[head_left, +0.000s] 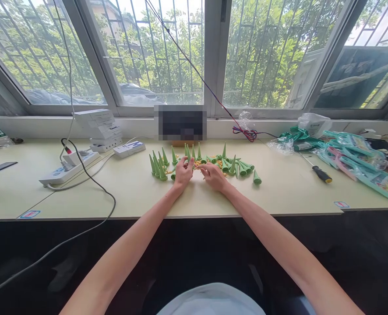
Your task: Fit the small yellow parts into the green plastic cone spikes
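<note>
Our two bare hands meet above the near edge of a spread of small things at the middle of a long pale yellow table. Our left hand has its fingers curled inward and its thumb raised; our right hand reaches across with its fingertips drawn toward the left. Only a narrow gap separates them. We cannot tell whether either hand grips something, because the details at the fingertips are too small.

Around our hands are slim, pointed green cones. On our left, several stand upright in a close group, tips up. More stand behind our hands, while on our right many lie on their sides in a loose heap. Small orange-yellow pieces lie scattered among them.

Farther left we see a white power strip with plugs in it, and behind it a stack of white boxes. To our right lies a screwdriver with a black and yellow handle, near flat teal plastic packages. Beyond the table, barred windows show leafy green trees.
</note>
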A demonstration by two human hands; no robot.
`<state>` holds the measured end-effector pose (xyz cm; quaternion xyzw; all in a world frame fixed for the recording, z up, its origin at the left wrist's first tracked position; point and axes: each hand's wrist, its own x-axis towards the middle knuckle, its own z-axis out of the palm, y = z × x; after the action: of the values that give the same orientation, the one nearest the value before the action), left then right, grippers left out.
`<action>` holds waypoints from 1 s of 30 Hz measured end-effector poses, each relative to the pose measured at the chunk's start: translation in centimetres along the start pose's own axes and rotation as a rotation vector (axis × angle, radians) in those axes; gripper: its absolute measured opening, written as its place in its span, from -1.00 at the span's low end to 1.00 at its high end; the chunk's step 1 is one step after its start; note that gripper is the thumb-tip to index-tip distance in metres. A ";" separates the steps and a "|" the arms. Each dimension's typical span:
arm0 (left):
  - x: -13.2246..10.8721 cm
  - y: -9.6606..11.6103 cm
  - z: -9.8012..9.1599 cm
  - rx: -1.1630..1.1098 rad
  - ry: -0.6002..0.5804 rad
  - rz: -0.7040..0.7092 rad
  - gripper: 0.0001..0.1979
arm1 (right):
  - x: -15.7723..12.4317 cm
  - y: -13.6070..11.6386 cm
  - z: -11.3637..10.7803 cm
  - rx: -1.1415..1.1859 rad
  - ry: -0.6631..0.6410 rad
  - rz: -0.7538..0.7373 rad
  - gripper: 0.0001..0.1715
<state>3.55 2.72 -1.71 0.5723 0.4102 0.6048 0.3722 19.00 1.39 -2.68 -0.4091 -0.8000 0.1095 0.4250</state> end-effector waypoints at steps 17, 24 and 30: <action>-0.3 0.4 0.2 0.059 -0.204 0.076 -0.69 | 0.1 -0.8 -1.0 0.141 0.294 0.182 -0.74; -0.4 0.1 0.2 0.012 -0.218 0.023 -0.59 | 0.2 -0.3 -0.9 0.105 0.326 0.163 -0.64; -0.3 -0.1 0.3 -0.126 -0.276 -0.103 -0.62 | 0.3 -0.3 -1.0 0.121 0.332 0.191 -0.66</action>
<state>3.87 2.48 -1.92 0.6038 0.3452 0.5250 0.4906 19.51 1.24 -1.80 -0.4695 -0.6683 0.1282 0.5625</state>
